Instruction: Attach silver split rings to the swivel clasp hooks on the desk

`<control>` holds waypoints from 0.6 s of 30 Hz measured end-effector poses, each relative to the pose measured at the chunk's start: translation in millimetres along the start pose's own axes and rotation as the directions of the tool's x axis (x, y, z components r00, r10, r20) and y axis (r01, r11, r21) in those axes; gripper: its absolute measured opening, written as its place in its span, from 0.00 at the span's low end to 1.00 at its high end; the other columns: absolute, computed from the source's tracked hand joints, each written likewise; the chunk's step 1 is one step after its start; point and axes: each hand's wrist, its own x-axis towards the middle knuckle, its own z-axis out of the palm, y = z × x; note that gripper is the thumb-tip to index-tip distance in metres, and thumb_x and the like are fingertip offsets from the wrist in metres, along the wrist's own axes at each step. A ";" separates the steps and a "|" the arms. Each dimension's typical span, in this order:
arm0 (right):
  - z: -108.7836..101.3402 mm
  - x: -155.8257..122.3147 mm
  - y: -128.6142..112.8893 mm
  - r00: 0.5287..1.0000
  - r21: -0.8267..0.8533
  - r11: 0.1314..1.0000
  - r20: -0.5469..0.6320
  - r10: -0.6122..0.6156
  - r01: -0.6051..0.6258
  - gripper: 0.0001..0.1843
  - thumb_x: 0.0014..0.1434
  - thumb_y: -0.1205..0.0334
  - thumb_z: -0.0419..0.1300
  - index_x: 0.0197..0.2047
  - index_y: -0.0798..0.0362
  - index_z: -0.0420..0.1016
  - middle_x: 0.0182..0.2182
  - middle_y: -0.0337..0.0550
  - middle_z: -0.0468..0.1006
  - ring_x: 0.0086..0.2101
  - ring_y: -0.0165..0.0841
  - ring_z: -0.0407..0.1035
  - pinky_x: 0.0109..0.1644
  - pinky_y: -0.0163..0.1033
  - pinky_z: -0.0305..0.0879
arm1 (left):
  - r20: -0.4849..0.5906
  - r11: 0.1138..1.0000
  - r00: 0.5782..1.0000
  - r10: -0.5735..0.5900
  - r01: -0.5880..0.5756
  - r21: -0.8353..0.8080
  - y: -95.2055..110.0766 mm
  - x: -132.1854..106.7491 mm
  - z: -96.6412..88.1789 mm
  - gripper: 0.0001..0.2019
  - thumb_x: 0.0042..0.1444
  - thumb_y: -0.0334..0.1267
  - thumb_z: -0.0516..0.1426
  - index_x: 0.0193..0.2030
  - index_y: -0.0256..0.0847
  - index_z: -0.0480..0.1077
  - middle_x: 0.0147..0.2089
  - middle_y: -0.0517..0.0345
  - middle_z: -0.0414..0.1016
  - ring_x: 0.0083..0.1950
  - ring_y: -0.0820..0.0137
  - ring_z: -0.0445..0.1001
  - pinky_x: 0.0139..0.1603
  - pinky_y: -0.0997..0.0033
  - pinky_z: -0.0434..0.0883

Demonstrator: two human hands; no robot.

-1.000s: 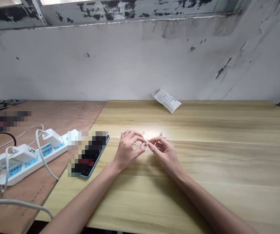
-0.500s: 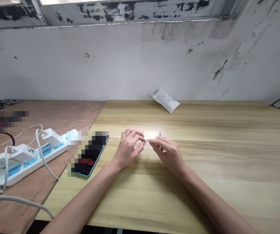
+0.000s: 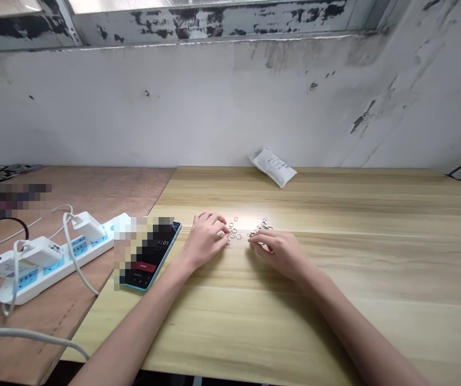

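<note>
Several small metal rings (image 3: pixel 234 231) lie loosely spread on the wooden table (image 3: pixel 375 257). My left hand (image 3: pixel 206 238) rests at their left side, fingers bent and thumb drawn close to the index finger over the nearest rings. Whatever is between those fingertips is too small to make out. To the right is a little heap of shiny metal clasps (image 3: pixel 264 223), partly covered by my right hand (image 3: pixel 281 249). Its thumb and index finger pinch together at the heap's left edge, on something tiny that I cannot make out. A gap separates the two hands.
Left of my left hand lies a phone (image 3: pixel 150 262) with its screen lit. Beyond it, a white power strip (image 3: pixel 89 249) with plugged-in chargers and cables sits on a brown surface (image 3: pixel 134 185). A white labelled packet (image 3: pixel 274 167) lies at the back, near the wall (image 3: pixel 198 107).
My hands were close together, fingertips nearly meeting between the rings and the clasps. Now they are apart: the left has moved left, uncovering more rings, and the right has shifted slightly right.
</note>
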 end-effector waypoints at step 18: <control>18.5 3.2 29.4 0.975 -0.154 0.977 0.148 0.168 -0.145 0.27 0.69 0.52 0.46 0.64 0.57 0.63 0.65 0.57 0.60 0.66 0.43 0.52 0.68 0.54 0.50 | 0.166 0.989 0.986 0.017 0.007 -0.147 -2.9 14.1 54.3 0.21 0.66 0.42 0.50 0.62 0.38 0.64 0.68 0.43 0.61 0.70 0.60 0.58 0.71 0.51 0.54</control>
